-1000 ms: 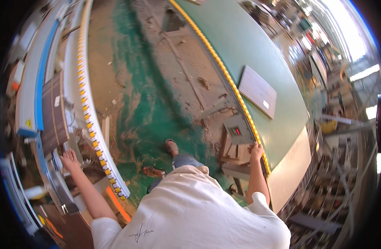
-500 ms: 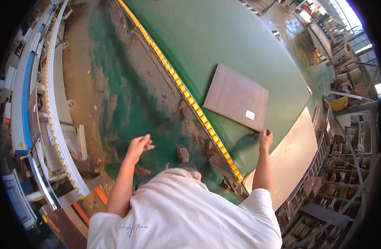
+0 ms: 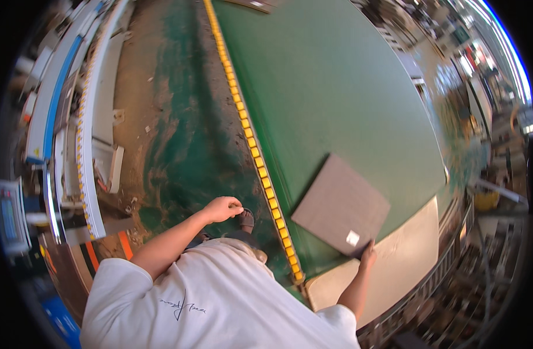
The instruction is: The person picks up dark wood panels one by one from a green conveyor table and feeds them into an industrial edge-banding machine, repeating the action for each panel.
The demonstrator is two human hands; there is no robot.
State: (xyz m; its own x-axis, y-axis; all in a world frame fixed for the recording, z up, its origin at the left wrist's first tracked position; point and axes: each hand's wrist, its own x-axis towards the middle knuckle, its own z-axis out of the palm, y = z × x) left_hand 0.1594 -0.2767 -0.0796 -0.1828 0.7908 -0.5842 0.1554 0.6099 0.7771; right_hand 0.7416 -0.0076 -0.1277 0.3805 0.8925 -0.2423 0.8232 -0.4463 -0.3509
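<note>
A flat, brown square board with a small white label lies on a wide green conveyor belt. My right hand grips the board's near corner, fingers closed at its edge. That corner reaches the border between the belt and a pale beige sheet. Over the floor, left of the belt, my left hand hangs in front of my body with its fingers curled together. Nothing shows in it.
Yellow rollers line the belt's left edge. Another brown board lies at the belt's far end. A machine with a blue stripe and white rail stands across the aisle on the left. Cluttered shelving fills the right side.
The view has turned and shifted. The board sits closer to the beige sheet, with my right hand still at its corner. My left hand has swung inward in front of my body.
</note>
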